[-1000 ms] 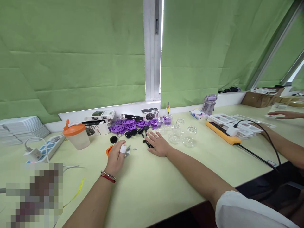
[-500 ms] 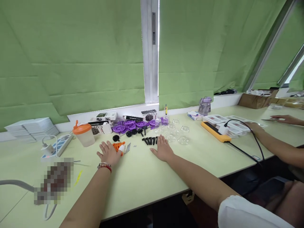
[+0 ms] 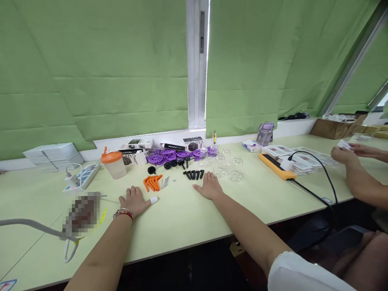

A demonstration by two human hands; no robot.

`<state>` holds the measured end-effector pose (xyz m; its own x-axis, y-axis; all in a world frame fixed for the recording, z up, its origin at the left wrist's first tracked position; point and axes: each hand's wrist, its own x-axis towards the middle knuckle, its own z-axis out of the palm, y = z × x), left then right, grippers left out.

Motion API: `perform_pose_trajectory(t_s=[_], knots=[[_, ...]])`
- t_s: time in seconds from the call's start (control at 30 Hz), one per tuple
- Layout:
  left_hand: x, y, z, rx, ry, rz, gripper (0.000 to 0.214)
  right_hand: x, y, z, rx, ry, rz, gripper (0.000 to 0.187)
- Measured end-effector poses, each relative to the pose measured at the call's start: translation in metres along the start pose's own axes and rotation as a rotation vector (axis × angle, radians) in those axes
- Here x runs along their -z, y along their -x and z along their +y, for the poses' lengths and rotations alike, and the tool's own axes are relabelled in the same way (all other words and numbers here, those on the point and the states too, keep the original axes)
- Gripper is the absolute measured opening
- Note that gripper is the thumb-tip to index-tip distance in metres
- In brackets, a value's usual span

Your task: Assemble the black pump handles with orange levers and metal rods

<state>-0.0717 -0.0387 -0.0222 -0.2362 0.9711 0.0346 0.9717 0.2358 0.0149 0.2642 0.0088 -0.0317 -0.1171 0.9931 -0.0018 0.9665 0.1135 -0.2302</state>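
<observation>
My left hand [image 3: 133,202] lies flat on the table, fingers spread, with a white wrap on its thumb. Just beyond it are several orange angled pieces [image 3: 153,183], and beside these several thin metal rods [image 3: 165,182] and tiny metal bits [image 3: 174,180]. Flat on the table too, my right hand [image 3: 212,186] has its thumb stretched out and holds nothing. Its fingertips are near a row of several black angled pieces [image 3: 194,174]. Behind stand round black knobs [image 3: 167,165], a pile of purple plastic parts [image 3: 169,155] and several clear glass-like jars [image 3: 235,171].
At left are an orange-lidded cup [image 3: 114,163], a power strip [image 3: 86,176] and stacked white sheets [image 3: 53,156]. An orange-edged power strip [image 3: 277,166] with a black cable lies at right, beside printed cards [image 3: 303,159]. Another person's hands [image 3: 345,155] hold something white at far right.
My left hand has slid back toward me and left, uncovering the orange pieces. My right hand stays nearly in place. The other person's hands have come together. The view has shifted slightly.
</observation>
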Motion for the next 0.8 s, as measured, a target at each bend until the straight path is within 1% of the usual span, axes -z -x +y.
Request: perform_pose_trajectory(t_s=[0.43, 0.8], knots=[[-0.003, -0.013, -0.001, -0.035, -0.017, 0.003, 0.104, 0.002, -0.001, 0.001, 0.020, 0.016, -0.008, 0.111], [0.002, -0.010, 0.003, -0.015, -0.029, -0.017, 0.103, 0.002, -0.001, 0.001, 0.023, 0.024, -0.013, 0.112]])
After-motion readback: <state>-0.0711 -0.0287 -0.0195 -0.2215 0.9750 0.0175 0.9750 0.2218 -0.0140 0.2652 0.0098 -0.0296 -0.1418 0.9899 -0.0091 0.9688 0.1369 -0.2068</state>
